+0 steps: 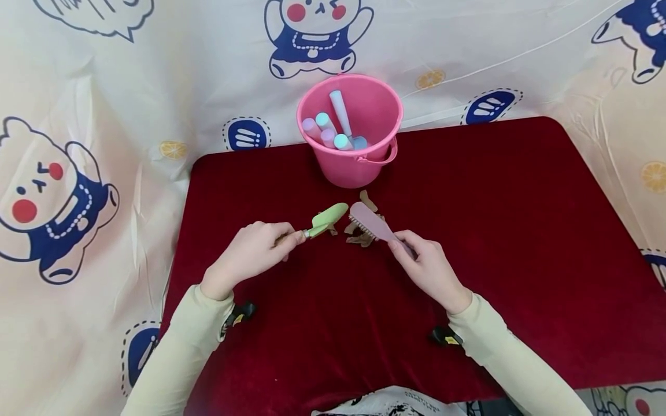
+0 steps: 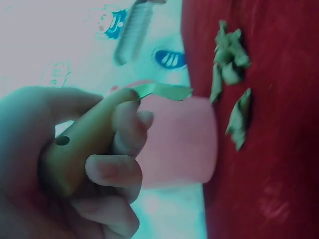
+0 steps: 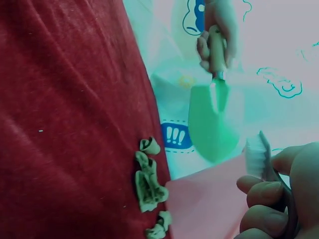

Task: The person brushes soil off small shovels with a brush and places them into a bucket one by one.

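My left hand (image 1: 257,248) grips the wooden handle (image 2: 87,142) of a small garden trowel with a light green blade (image 1: 330,215). In the right wrist view the broad green blade (image 3: 215,124) hangs above the cloth. My right hand (image 1: 430,267) holds a mauve bristle brush (image 1: 372,221) by its handle, with pale bristles (image 3: 255,155) facing the trowel. Between and below the two tools lie several curled, brownish, dry-looking scraps (image 1: 359,240) on the cloth. The left wrist view shows these scraps (image 2: 229,55) in a loose cluster, with one piece (image 2: 239,120) apart.
Just behind the scraps stands a pink bucket (image 1: 346,170), its handle hanging at the front right. Inside it are several pastel, round-ended sticks (image 1: 340,112). Dark red cloth (image 1: 499,231) covers the table, and a white printed curtain (image 1: 208,75) hangs behind it.
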`<act>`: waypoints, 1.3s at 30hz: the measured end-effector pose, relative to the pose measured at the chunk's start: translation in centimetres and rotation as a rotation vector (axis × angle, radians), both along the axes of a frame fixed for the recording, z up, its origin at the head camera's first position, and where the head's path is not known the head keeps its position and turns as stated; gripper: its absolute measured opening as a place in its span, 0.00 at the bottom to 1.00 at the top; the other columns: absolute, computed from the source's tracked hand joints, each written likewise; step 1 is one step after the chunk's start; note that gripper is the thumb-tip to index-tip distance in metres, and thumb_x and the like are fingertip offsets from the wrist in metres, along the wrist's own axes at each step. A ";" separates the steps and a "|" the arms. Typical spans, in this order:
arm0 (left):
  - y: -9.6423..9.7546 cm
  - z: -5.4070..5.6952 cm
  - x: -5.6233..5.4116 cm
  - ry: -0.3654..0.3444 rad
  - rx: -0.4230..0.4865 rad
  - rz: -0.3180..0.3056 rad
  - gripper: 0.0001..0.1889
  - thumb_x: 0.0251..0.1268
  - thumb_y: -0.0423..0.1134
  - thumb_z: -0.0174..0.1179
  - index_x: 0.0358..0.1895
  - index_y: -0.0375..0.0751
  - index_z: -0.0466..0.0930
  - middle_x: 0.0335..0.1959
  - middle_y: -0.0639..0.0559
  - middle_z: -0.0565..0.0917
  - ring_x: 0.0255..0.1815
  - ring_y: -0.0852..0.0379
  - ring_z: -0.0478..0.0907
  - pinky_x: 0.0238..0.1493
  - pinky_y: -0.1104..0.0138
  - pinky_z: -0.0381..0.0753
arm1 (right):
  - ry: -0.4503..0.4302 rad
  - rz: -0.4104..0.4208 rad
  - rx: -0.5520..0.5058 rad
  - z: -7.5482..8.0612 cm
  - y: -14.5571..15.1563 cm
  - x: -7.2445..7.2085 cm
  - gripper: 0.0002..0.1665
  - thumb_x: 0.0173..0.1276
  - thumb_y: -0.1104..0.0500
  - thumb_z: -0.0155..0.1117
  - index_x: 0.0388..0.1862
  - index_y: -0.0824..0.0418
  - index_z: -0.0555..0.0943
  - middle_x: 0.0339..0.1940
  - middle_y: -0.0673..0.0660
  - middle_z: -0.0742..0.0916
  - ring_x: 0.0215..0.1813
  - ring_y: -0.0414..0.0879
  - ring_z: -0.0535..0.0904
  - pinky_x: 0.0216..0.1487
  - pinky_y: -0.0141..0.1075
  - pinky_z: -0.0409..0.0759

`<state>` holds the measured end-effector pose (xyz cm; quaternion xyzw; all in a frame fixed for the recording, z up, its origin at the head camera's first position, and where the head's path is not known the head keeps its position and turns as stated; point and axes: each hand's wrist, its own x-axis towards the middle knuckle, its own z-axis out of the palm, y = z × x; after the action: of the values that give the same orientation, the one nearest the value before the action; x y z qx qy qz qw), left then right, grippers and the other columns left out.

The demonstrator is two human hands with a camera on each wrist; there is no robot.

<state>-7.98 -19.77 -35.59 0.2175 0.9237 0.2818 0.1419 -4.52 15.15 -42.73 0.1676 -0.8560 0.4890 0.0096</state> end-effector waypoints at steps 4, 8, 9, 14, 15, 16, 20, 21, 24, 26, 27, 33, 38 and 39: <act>0.9 -1.3 -0.1 -0.120 0.115 0.039 0.20 0.84 0.48 0.49 0.28 0.49 0.77 0.17 0.56 0.74 0.19 0.57 0.69 0.24 0.65 0.71 | 0.058 0.056 0.005 0.4 -0.6 -0.2 0.04 0.80 0.59 0.62 0.47 0.55 0.84 0.23 0.44 0.76 0.21 0.37 0.65 0.24 0.30 0.68; 1.8 -2.1 -0.1 -0.198 0.224 0.087 0.22 0.85 0.43 0.46 0.26 0.44 0.77 0.17 0.54 0.74 0.20 0.55 0.69 0.26 0.65 0.70 | 0.139 0.103 0.045 0.3 -1.3 -0.2 0.05 0.78 0.60 0.64 0.48 0.56 0.85 0.23 0.43 0.77 0.21 0.37 0.66 0.25 0.29 0.69; 1.9 -2.2 -0.1 -0.207 0.241 0.095 0.21 0.84 0.44 0.49 0.27 0.44 0.79 0.17 0.54 0.73 0.20 0.55 0.69 0.25 0.66 0.70 | 0.156 0.106 0.061 0.2 -1.4 -0.2 0.05 0.78 0.60 0.64 0.48 0.57 0.85 0.23 0.43 0.77 0.21 0.36 0.66 0.25 0.29 0.69; 2.1 -2.2 -0.2 -0.191 0.257 0.123 0.13 0.75 0.47 0.63 0.33 0.44 0.84 0.17 0.53 0.74 0.18 0.57 0.68 0.20 0.68 0.67 | 0.165 0.042 0.129 -0.3 -1.6 -0.3 0.04 0.77 0.59 0.65 0.43 0.57 0.84 0.21 0.44 0.75 0.20 0.35 0.64 0.22 0.31 0.68; 2.0 -2.2 -0.2 -0.184 0.252 0.128 0.13 0.74 0.47 0.64 0.32 0.45 0.84 0.17 0.52 0.75 0.17 0.57 0.67 0.19 0.68 0.66 | 0.154 0.022 0.136 -0.4 -1.6 -0.3 0.04 0.77 0.59 0.65 0.43 0.58 0.84 0.20 0.44 0.75 0.20 0.35 0.64 0.22 0.31 0.68; 2.0 -2.2 -0.2 -0.181 0.251 0.128 0.13 0.75 0.46 0.64 0.31 0.45 0.83 0.17 0.50 0.77 0.17 0.58 0.67 0.19 0.68 0.65 | 0.143 0.003 0.137 -0.4 -1.5 -0.3 0.04 0.77 0.59 0.65 0.43 0.58 0.84 0.20 0.44 0.75 0.20 0.35 0.64 0.22 0.31 0.67; 2.2 -2.3 0.1 -0.190 0.251 0.082 0.17 0.79 0.45 0.59 0.27 0.43 0.80 0.18 0.48 0.80 0.15 0.58 0.64 0.19 0.69 0.62 | 0.131 -0.015 0.103 -0.4 -1.7 -0.2 0.03 0.77 0.60 0.65 0.45 0.58 0.84 0.21 0.45 0.77 0.20 0.37 0.65 0.21 0.31 0.68; 2.3 -2.3 0.1 -0.194 0.252 0.063 0.18 0.80 0.45 0.58 0.27 0.43 0.79 0.18 0.49 0.80 0.15 0.59 0.63 0.19 0.69 0.62 | 0.137 -0.002 0.090 -0.3 -1.8 -0.2 0.03 0.77 0.59 0.65 0.45 0.58 0.84 0.22 0.45 0.78 0.20 0.37 0.65 0.22 0.31 0.68; 2.7 -2.4 0.4 -0.215 0.267 0.010 0.19 0.81 0.46 0.56 0.27 0.44 0.78 0.17 0.54 0.77 0.16 0.60 0.64 0.21 0.68 0.64 | 0.169 0.056 0.077 -0.1 -2.3 -0.2 0.04 0.78 0.58 0.64 0.44 0.58 0.83 0.23 0.45 0.78 0.21 0.36 0.65 0.23 0.30 0.69; 3.0 -2.4 0.5 -0.237 0.290 -0.006 0.18 0.82 0.46 0.55 0.28 0.44 0.78 0.16 0.55 0.74 0.17 0.60 0.64 0.22 0.68 0.65 | 0.181 0.083 0.086 0.0 -2.6 -0.3 0.06 0.79 0.56 0.64 0.44 0.58 0.83 0.24 0.45 0.78 0.21 0.36 0.65 0.23 0.30 0.68; 3.1 -2.3 0.6 -0.247 0.297 -0.007 0.17 0.82 0.46 0.55 0.29 0.44 0.79 0.16 0.56 0.72 0.17 0.60 0.63 0.22 0.68 0.65 | 0.181 0.086 0.092 0.0 -2.7 -0.3 0.07 0.79 0.56 0.63 0.44 0.58 0.82 0.24 0.45 0.78 0.21 0.36 0.64 0.23 0.30 0.68; 3.0 -2.3 0.6 -0.272 0.315 0.006 0.14 0.82 0.44 0.56 0.34 0.43 0.82 0.15 0.56 0.68 0.17 0.60 0.63 0.21 0.68 0.65 | 0.167 -0.015 0.130 -0.1 -2.3 -0.7 0.05 0.79 0.58 0.63 0.43 0.58 0.81 0.20 0.46 0.74 0.20 0.36 0.63 0.21 0.32 0.67; 3.1 -2.4 0.7 -0.267 0.287 0.034 0.20 0.84 0.48 0.52 0.34 0.40 0.83 0.15 0.55 0.72 0.17 0.60 0.66 0.23 0.67 0.70 | 0.177 0.003 0.120 -0.1 -2.1 -0.5 0.04 0.78 0.58 0.64 0.43 0.57 0.82 0.21 0.45 0.75 0.20 0.36 0.64 0.22 0.31 0.68; 3.1 -2.4 0.7 -0.266 0.287 0.042 0.21 0.84 0.49 0.52 0.34 0.40 0.83 0.15 0.55 0.73 0.16 0.60 0.67 0.23 0.66 0.71 | 0.179 0.026 0.116 0.0 -2.2 -0.3 0.04 0.78 0.58 0.64 0.43 0.57 0.82 0.22 0.45 0.76 0.21 0.36 0.64 0.22 0.30 0.68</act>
<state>-7.29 -16.65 -37.97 0.1770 0.8515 0.4397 0.2242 -4.86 12.93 -42.78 0.2221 -0.8762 0.4219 0.0699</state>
